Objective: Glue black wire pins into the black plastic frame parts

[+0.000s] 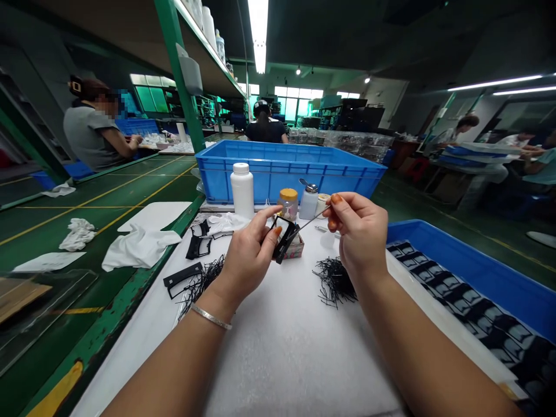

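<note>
My left hand (249, 252) is closed on a small black plastic frame (282, 246) with a pale panel in it, tilted above the table. In a pinch, my right hand (358, 229) holds a thin metal rod (313, 218), its lower end at the frame's right edge; I cannot tell whether it touches. Below my right hand lies a pile of thin black strips (333, 281). Another pile of black strips (202, 284) is partly hidden by my left wrist. Left of it rest several loose black frames (185, 275). A small patterned box (296, 248) stands behind the held frame.
A white bottle (242, 191), a jar with an orange lid (288, 202) and a pump bottle (308, 201) stand before a large blue crate (286, 153). At right, a blue bin (478, 260) holds rows of black parts. Co-workers sit farther off; white cloths (134, 246) lie left.
</note>
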`<state>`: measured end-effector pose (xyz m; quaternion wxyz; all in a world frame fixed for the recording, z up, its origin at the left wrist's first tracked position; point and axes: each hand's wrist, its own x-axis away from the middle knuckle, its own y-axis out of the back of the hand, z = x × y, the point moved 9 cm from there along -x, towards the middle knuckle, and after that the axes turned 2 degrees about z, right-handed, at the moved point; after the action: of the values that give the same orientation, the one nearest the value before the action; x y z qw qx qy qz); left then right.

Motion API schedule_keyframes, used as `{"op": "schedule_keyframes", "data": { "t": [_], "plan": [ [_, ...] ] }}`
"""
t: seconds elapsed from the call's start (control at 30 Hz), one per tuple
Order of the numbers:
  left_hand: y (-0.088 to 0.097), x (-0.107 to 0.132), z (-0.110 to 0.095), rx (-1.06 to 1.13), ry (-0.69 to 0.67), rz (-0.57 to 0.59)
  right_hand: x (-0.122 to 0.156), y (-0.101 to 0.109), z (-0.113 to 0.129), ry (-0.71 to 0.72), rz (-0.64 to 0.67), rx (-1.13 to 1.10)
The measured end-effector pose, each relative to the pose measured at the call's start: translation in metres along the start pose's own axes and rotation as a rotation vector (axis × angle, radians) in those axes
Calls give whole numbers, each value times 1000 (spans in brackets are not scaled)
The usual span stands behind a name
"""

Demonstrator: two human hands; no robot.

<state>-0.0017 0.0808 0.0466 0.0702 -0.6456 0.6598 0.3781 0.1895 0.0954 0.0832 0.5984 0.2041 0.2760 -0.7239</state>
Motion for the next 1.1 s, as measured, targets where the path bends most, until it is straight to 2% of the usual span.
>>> {"op": "schedule_keyframes", "data": {
  "t": [0.33,0.6,0.87,1.0,1.1],
  "plan": [
    [-1,1,-1,15,-1,-2,7,-18,-1,-25,122,-17],
    [0,0,0,22,-4,-2,11,-25,1,-14,165,0],
    [-1,-1,2,60,24,6,6,-14,2,-12,87,-31],
    [0,0,2,83,32,0,-2,4,1,-16,-9,-28],
    [4,-2,2,63,26,-17,-10,20,0,32,-88,18]
  ]
}}
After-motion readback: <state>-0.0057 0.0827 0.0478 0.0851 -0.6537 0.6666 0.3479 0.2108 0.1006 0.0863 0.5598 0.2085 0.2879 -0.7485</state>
